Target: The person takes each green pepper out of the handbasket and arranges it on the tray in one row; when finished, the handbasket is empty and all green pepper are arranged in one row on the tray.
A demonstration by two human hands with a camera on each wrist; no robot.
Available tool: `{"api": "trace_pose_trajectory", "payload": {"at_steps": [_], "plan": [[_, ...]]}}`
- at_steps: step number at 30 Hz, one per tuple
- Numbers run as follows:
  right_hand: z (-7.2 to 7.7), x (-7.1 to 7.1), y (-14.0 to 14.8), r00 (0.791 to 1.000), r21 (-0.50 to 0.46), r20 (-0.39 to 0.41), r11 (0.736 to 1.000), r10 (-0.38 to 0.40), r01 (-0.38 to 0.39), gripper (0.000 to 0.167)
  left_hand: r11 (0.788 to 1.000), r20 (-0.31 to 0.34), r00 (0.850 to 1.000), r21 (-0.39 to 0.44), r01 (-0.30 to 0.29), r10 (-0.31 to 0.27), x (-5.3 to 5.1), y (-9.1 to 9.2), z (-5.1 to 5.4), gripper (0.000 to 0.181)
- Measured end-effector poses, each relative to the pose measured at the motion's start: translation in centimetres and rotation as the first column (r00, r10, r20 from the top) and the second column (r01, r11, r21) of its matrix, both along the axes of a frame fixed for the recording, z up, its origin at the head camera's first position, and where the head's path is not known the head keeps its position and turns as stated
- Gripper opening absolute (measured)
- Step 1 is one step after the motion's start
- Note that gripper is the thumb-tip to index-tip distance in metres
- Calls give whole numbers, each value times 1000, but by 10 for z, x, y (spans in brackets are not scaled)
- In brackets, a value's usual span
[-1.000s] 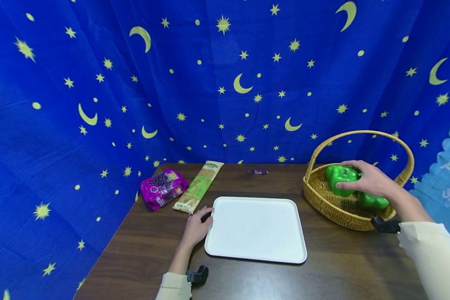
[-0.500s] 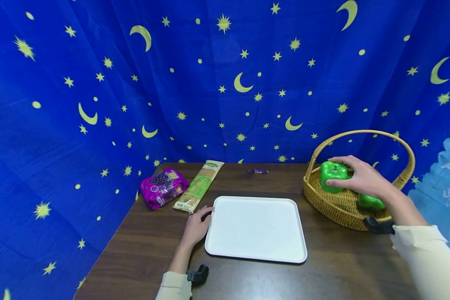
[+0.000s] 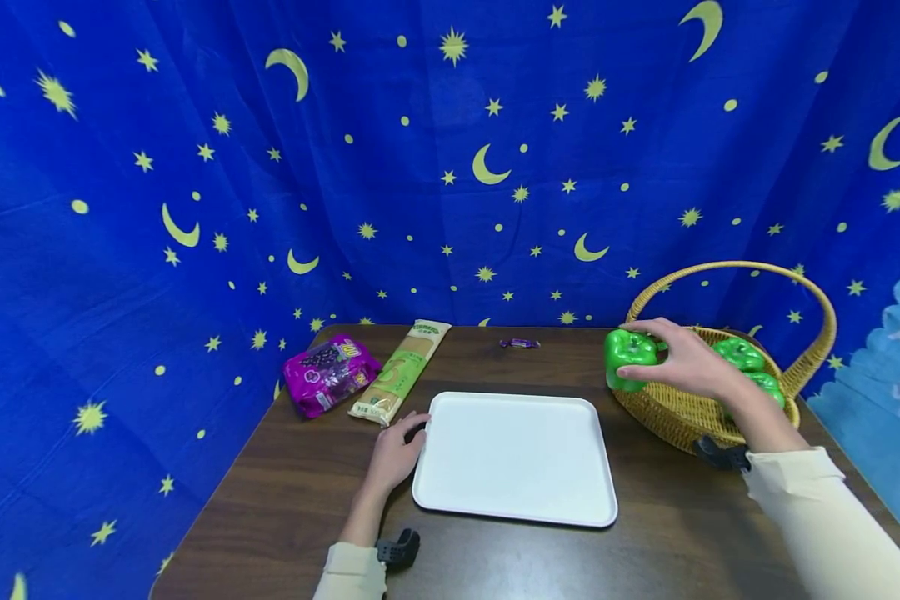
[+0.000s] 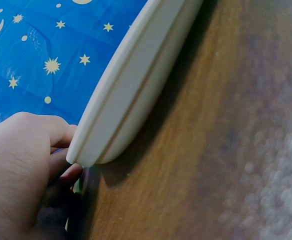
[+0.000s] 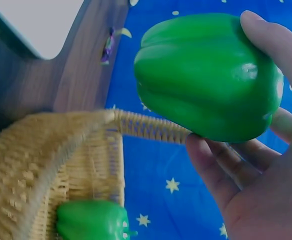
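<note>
My right hand (image 3: 682, 358) grips a green bell pepper (image 3: 630, 360) between thumb and fingers, held up at the left rim of the wicker basket (image 3: 656, 417). In the right wrist view that bell pepper (image 5: 206, 75) is in the grasp, clear of the basket's rim. Two more green bell peppers (image 3: 739, 354) lie in the basket, partly hidden by my right hand and wrist. At the left edge of a white tray (image 3: 517, 458), my left hand (image 3: 396, 454) holds the rim. Up close, the left wrist view has its fingers (image 4: 61, 131) pinching the tray's edge.
A purple snack bag (image 3: 330, 375) and a long green-labelled packet of noodles (image 3: 403, 371) lie at the table's back left. One small purple wrapped candy (image 3: 520, 343) lies near the back edge. Behind hangs a blue star-and-moon curtain (image 3: 450, 167). The basket's tall handle (image 3: 735, 265) arches up.
My right hand has lifted the bell pepper from inside the basket and carried it left to the rim, uncovering the other peppers. The left hand stays at the tray's edge.
</note>
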State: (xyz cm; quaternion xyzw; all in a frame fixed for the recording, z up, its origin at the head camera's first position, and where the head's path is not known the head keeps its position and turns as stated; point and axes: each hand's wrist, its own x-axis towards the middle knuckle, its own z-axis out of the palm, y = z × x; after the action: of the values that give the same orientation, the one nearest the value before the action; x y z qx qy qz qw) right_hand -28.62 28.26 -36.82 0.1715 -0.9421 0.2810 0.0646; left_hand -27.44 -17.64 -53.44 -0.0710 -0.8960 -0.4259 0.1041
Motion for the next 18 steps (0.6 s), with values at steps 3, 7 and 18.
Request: {"api": "trace_pose_trajectory", "payload": {"at_steps": [3, 7, 18], "plan": [[-3, -3, -8, 1000, -5, -4, 1000, 27, -27, 78, 1000, -21, 1000, 16, -12, 13, 0, 0, 0, 26], [-10, -7, -20, 999, -24, 2, 998, 49, -49, 79, 999, -50, 998, 37, -34, 36, 0, 0, 0, 21], [-33, -18, -54, 994, -68, 60, 994, 86, -82, 80, 999, -72, 997, 32, -18, 20, 0, -3, -3, 22]]}}
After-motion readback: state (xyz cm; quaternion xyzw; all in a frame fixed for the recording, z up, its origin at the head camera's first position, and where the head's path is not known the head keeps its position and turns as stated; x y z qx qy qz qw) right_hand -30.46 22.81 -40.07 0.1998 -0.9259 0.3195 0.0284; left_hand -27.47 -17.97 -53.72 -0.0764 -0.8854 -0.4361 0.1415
